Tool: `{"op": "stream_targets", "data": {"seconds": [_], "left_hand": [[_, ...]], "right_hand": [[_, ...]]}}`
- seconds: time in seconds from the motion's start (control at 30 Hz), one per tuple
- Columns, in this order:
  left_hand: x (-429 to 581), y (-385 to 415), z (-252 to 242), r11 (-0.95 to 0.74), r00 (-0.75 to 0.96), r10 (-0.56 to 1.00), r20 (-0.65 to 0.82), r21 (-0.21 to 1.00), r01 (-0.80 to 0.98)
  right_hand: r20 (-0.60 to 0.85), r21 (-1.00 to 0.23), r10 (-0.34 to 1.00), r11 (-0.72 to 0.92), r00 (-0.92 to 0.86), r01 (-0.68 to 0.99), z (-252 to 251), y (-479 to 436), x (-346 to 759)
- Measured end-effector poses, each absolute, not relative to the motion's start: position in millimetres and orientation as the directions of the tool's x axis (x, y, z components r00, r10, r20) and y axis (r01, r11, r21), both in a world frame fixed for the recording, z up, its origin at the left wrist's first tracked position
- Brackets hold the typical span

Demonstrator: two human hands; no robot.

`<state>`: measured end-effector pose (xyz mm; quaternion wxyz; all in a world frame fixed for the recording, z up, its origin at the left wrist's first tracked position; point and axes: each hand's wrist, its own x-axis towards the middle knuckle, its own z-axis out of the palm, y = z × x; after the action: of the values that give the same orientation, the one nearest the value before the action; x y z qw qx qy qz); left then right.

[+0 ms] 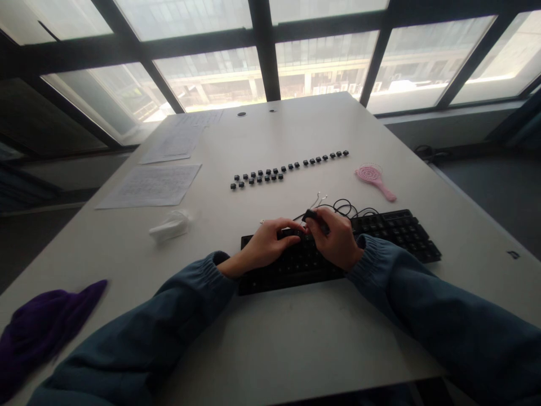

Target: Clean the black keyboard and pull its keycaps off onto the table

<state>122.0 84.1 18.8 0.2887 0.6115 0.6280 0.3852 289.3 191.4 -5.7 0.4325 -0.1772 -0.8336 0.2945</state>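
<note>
A black keyboard (291, 270) lies on the white table in front of me. My left hand (270, 241) rests on its upper left part, thumb and forefinger near the top rows of keys. My right hand (336, 234) is closed, with a small black piece pinched between thumb and forefinger above the keyboard's back edge. The fingertips of both hands are close together. A black cable (344, 206) coils behind the keyboard, and thin white prongs stick up near my right hand. Further back, small black keycaps (305, 163) stand in rows.
The table (296, 338) also holds a pink hairbrush (374, 177) at the right, a crumpled white tissue (171, 225), written paper sheets (152, 186) at the left and a purple cloth (46, 321) at the front left. Windows line the far side.
</note>
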Motion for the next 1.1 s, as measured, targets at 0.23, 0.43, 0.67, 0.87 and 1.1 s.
{"op": "stream_targets", "data": {"seconds": [0.23, 0.43, 0.67, 0.87, 1.1], "left_hand": [[123.2, 82.6, 18.0, -0.014, -0.156, 0.981, 0.113, 0.851, 0.525], [125.0, 81.1, 16.4, -0.036, -0.247, 0.952, 0.182, 0.864, 0.502], [127.9, 80.8, 13.4, -0.035, -0.299, 0.932, 0.207, 0.869, 0.493], [126.5, 82.4, 13.1, -0.01, -0.271, 0.948, 0.165, 0.87, 0.492], [121.3, 85.1, 11.2, -0.081, -0.15, 0.97, 0.193, 0.834, 0.546]], "right_hand": [[0.474, -0.794, 0.667, 0.606, -0.575, 0.049, -5.1, 190.1, 288.6], [0.422, -0.878, 0.676, 0.472, -0.604, -0.084, -10.3, 192.1, 284.9], [0.43, -0.852, 0.645, 0.521, -0.632, -0.048, -8.5, 195.4, 284.1], [0.487, -0.802, 0.609, 0.596, -0.626, -0.044, -9.1, 196.2, 286.3], [0.532, -0.752, 0.55, 0.657, -0.643, -0.059, -13.2, 197.6, 286.6]]}}
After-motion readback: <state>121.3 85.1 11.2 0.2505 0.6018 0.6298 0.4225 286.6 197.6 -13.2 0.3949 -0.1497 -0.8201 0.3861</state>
